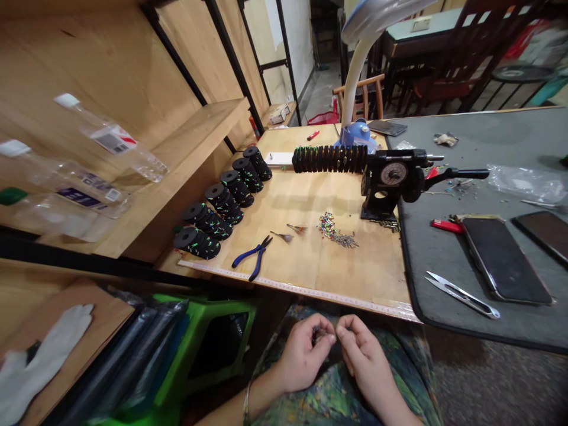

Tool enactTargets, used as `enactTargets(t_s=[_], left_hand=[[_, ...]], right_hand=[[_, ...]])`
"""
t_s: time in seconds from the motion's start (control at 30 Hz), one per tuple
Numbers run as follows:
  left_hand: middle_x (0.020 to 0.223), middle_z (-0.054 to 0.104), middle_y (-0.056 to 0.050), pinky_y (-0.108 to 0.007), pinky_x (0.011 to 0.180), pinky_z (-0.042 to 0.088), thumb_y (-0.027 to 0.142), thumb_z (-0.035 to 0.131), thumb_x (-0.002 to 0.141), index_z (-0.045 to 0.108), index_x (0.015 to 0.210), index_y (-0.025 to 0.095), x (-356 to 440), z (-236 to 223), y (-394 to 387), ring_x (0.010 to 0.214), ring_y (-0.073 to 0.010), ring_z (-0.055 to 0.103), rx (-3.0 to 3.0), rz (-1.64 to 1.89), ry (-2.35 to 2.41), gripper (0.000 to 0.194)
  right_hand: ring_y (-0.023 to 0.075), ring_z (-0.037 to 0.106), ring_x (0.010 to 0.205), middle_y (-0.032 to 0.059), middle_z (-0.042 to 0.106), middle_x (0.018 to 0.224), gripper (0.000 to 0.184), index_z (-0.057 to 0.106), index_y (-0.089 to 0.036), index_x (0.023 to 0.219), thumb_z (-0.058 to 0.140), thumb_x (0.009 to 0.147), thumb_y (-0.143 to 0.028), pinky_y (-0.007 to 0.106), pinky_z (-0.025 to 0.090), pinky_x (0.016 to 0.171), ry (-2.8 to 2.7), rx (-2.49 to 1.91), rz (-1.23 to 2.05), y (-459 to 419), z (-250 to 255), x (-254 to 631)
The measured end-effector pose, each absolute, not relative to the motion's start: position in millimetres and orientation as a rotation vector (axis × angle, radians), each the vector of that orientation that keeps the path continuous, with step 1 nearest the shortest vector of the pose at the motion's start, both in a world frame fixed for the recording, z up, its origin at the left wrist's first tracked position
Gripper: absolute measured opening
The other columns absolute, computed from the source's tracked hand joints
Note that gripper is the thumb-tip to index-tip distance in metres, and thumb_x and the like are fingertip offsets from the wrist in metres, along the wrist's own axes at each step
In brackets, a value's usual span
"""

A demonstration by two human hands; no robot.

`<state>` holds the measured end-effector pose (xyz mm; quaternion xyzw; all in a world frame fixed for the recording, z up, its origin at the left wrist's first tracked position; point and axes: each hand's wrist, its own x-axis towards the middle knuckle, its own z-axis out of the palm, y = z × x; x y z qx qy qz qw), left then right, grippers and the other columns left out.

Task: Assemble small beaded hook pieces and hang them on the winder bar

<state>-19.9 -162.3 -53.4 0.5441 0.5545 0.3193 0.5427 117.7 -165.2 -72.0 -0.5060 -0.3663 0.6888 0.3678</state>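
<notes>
Both my hands rest in my lap below the table's front edge. My left hand [305, 352] is curled with its fingers pinched together, and my right hand [361, 349] is curled the same way; their fingertips meet around something small and dark that I cannot make out. On the wooden board above them lie a pile of coloured beads and pins [333, 229], blue-handled pliers [252, 256], and a black hand-crank winder [390, 180] with a row of black spools [329, 158] on its shaft.
Stacks of black spools [222, 204] line the board's left side. A grey mat [488, 260] on the right holds two phones [503, 257], thread snips [461, 294] and a red lighter [446, 225]. Plastic bottles [110, 139] lie on the left shelf; a green stool [195, 349] stands below.
</notes>
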Motion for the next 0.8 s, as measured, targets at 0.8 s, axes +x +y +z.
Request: enactTargets(t_s=[0.8], left_hand=[[0.069, 0.053, 0.001, -0.024, 0.062, 0.042, 0.029, 0.059, 0.081, 0.054, 0.082, 0.016, -28, -51, -154, 0.064, -0.0124, 0.050, 0.967, 0.796, 1.218, 0.014]], right_hand=[[0.0109, 0.028, 0.049, -0.0094, 0.028, 0.049, 0.014, 0.049, -0.022, 0.059, 0.056, 0.070, -0.028, 0.023, 0.024, 0.049, -1.250, -1.454, 1.552, -166, -74, 129]])
